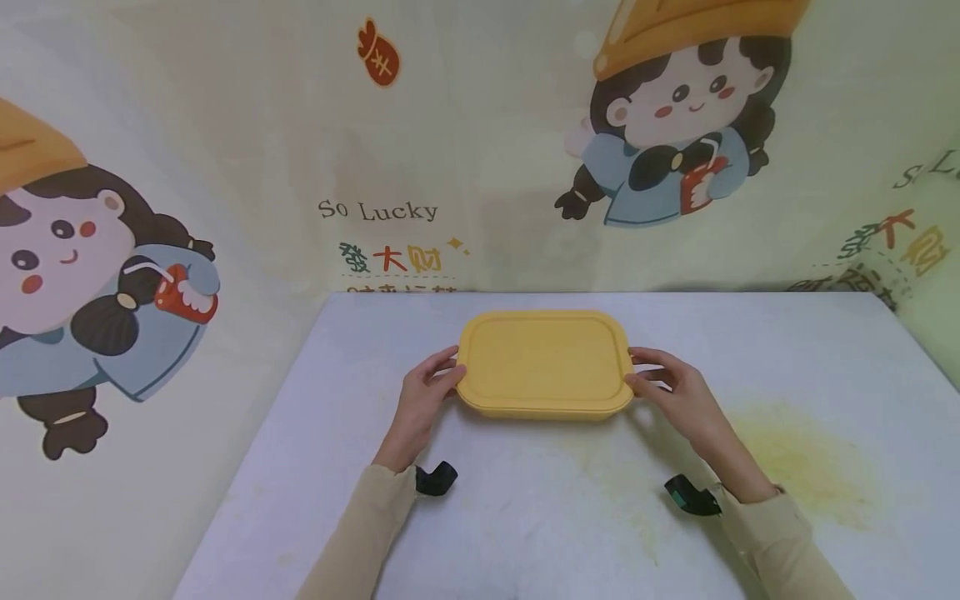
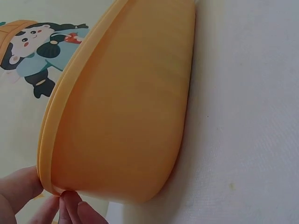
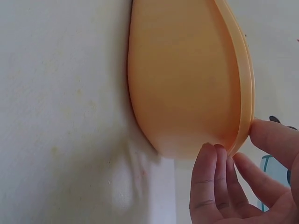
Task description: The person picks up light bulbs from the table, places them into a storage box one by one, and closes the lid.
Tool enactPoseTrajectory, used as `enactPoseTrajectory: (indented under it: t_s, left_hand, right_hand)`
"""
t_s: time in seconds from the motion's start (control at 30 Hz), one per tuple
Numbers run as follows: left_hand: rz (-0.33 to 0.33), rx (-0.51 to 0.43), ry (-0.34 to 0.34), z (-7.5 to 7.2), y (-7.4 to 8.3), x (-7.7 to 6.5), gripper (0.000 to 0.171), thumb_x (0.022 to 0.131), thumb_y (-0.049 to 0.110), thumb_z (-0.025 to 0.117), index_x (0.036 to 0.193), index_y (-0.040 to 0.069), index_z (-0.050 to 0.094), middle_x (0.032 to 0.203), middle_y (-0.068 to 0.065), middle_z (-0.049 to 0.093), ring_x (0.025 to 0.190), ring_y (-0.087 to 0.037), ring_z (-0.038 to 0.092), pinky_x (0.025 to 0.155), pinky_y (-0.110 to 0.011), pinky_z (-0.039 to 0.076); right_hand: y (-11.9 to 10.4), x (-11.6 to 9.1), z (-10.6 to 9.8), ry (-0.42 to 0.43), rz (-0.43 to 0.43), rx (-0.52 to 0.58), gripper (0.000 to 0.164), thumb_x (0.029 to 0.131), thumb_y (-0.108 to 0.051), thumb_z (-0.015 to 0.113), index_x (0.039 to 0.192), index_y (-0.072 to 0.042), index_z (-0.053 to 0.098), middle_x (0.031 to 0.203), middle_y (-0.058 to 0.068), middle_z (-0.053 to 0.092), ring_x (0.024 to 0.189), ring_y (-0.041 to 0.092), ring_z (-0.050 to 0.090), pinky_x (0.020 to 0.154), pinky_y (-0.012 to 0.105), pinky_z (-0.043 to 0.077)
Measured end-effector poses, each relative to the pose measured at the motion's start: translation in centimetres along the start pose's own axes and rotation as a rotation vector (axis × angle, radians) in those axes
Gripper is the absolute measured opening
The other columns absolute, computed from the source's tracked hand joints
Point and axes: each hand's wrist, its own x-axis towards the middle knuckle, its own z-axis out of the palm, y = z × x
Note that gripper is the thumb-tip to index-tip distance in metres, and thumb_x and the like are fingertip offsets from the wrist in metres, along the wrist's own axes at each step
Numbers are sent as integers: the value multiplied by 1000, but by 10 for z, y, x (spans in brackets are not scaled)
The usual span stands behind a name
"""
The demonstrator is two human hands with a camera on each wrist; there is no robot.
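Note:
A yellow rectangular food container with rounded corners and a flat yellow lid is near the far side of the white table. My left hand pinches the rim at its left end. At the opposite end, my right hand pinches the rim, thumb at the lid's edge. Both wrist views show fingers tucked beneath the rim, against the smooth side wall of the container. Its base lies at or very close to the tabletop; I cannot tell whether they touch. The inside is hidden by the lid.
The white table carries a yellowish stain on the right. Behind its far edge hangs a pale printed backdrop with cartoon figures and lettering. Small black devices jut from both sleeve cuffs.

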Motion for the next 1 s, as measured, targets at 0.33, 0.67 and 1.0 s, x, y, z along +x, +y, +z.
enactPoseTrajectory:
  t_s: [0.33, 0.67, 1.0]
  left_hand:
    - [-14, -63, -6, -2, 0, 0, 40, 89, 20, 76, 127, 14, 67, 125, -7, 62, 103, -15, 65, 83, -21, 56]
    - [-12, -73, 22, -1, 2, -3, 40, 89, 18, 76, 127, 11, 67, 122, -10, 64, 98, -15, 66, 81, -23, 58]
    - [14, -41, 46, -7, 12, -5, 41, 98, 22, 64, 135, 6, 59, 125, -12, 64, 104, -19, 62, 89, -32, 57]
  right_hand:
    - [-2, -3, 0, 6, 15, -20, 54, 96, -31, 67, 142, -7, 52, 133, 16, 58, 94, -3, 62, 78, 20, 56]
    - [-1, -4, 0, 9, -50, -34, 50, 97, -25, 65, 141, -4, 52, 134, 17, 56, 97, -5, 60, 77, 14, 54]
    - [-9, -7, -6, 56, -149, -111, 46, 101, -21, 58, 141, -1, 50, 135, 20, 55, 107, -14, 50, 87, 1, 42]
